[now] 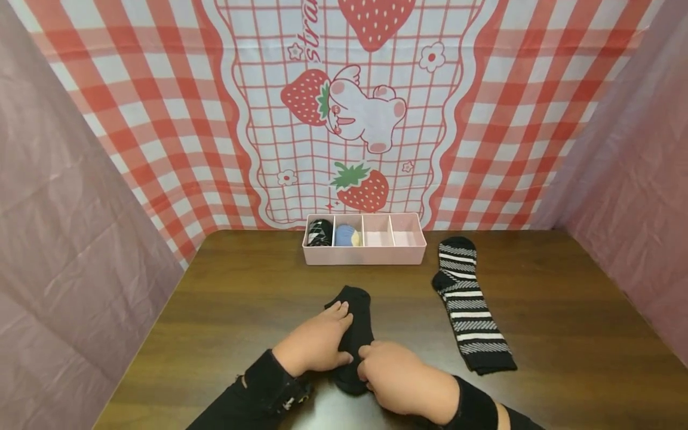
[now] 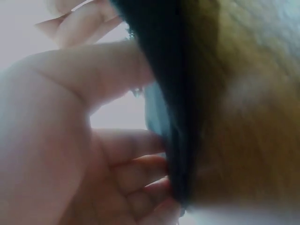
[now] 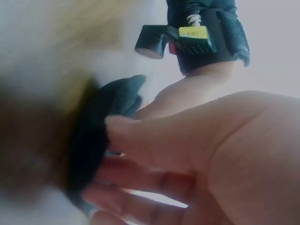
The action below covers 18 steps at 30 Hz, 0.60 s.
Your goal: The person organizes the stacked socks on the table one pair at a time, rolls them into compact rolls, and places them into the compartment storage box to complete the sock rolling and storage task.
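Observation:
A black sock (image 1: 359, 304) lies lengthwise on the wooden table, between me and the pink box. My left hand (image 1: 317, 340) rests on it, fingertips near its far end and thumb lower down. In the left wrist view the thumb and extended fingers touch the dark fabric (image 2: 164, 51). At the sock's near right side is my right hand (image 1: 400, 376), fingers curled. Its thumb and fingertips pinch the black fabric (image 3: 91, 136) in the right wrist view. To the right lies a black-and-white striped sock (image 1: 470, 304), flat and untouched.
A pink four-slot box (image 1: 365, 257) stands at the table's back edge. Its left slots hold a black patterned roll (image 1: 320, 233) and a blue-and-yellow roll (image 1: 346, 235); the right two are bare. Behind hangs a strawberry-print checked cloth (image 1: 500, 119), with pink drapes (image 1: 80, 209) at both sides.

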{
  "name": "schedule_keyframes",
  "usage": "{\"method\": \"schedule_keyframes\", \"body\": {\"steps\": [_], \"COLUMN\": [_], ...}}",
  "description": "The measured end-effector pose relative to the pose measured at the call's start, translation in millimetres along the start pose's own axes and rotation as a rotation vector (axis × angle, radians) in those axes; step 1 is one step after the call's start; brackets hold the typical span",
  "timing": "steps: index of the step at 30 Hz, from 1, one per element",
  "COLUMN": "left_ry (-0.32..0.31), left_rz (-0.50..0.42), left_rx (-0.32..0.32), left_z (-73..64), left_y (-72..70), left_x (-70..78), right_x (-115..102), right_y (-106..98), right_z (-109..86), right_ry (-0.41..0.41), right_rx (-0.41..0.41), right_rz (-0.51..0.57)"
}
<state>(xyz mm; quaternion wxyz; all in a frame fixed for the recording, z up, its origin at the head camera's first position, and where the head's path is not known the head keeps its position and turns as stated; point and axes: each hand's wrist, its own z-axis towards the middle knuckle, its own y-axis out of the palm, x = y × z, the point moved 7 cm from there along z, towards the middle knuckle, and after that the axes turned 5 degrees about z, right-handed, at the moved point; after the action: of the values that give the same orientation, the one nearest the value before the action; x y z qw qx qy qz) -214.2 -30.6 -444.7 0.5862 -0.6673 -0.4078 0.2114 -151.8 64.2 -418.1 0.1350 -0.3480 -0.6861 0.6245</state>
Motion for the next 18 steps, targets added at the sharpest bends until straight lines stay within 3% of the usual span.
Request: {"method": "schedule_keyframes", "body": {"steps": [8,11,15,18], "left_ry": [-0.006,-0.006,0.018,0.081], "left_rz": [-0.042,-0.019,0.051,0.065], "left_rx": [0.036,0.028,0.052,0.075], "left_z": [0.8,-1.3,-12.0,-23.4], "left_y": [0.5,-1.6,-12.6,-18.7], "left_x": [-2.2,-0.3,10.6,24.6], "right_x": [3.5,5.2,9.0,11.3], "right_y": [0.9,2.4,2.4,0.9], "right_z": [0.8,4.2,5.8,5.5], "right_ry": [-0.037,-0.041,-0.034,-0.035], "right_rx": [0.097,0.12,0.126,0.136], "right_rz": [-0.022,-0.027,0.044,0.097]}}
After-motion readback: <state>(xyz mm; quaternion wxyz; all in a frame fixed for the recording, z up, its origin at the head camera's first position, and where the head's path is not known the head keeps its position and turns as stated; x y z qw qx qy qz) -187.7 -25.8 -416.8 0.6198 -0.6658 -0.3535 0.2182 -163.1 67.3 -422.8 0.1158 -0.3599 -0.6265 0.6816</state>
